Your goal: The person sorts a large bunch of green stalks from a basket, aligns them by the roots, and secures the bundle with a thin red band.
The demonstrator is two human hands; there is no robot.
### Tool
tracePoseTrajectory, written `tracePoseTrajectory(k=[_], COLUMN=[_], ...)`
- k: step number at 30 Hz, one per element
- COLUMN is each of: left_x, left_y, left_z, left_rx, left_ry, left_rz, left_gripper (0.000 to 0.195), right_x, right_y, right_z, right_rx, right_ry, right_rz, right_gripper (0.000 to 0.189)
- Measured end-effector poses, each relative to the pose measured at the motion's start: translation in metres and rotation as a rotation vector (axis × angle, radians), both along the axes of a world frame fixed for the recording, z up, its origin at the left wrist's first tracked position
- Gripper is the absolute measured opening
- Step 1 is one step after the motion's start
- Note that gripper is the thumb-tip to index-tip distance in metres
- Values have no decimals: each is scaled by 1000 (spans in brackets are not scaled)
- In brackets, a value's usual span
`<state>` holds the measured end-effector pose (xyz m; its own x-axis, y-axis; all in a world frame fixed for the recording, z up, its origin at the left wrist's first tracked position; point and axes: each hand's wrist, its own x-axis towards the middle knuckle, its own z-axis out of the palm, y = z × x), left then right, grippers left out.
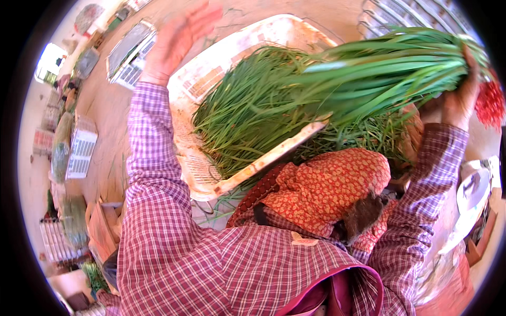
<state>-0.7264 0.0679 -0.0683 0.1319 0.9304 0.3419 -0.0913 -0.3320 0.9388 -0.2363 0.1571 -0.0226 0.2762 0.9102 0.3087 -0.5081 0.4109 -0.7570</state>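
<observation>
A large bunch of long, flat green leaves, likely Chinese chives [387,75], is gripped near its paler stalk end by my right hand [460,96]. Its leaf tips stretch leftward above a dirty white plastic crate [253,172]. Inside the crate lies a thick heap of similar green leaves [245,106]. My left hand [180,41] is raised above the crate's far left side, holding nothing, its fingers apart and somewhat blurred. Loose leaf scraps [355,134] lie between the crate and my lap, which is covered by an orange floral cloth [332,185].
A bundle of red strips or ties [489,102] is at the far right, beyond my right hand. Another slatted crate [415,15] stands at top right. On the left are more plastic crates [82,148] and a wrapped bundle of greens [62,148]. A cardboard box [104,221] sits beside me.
</observation>
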Motion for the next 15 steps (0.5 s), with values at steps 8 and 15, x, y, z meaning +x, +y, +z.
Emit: tracePoseTrajectory(k=[8,15], left_x=[220,159], left_y=[-6,-53], left_z=[-4,-202], left_rx=[139,-773], left_ry=[377,-232], left_rz=[-378,-236], left_gripper=[113,84], right_x=[-51,-88], right_y=[-35,-40], right_z=[-60,-82], right_rx=[-94,-355], right_ry=[170,-4], right_rz=[661,599], right_gripper=[21,23])
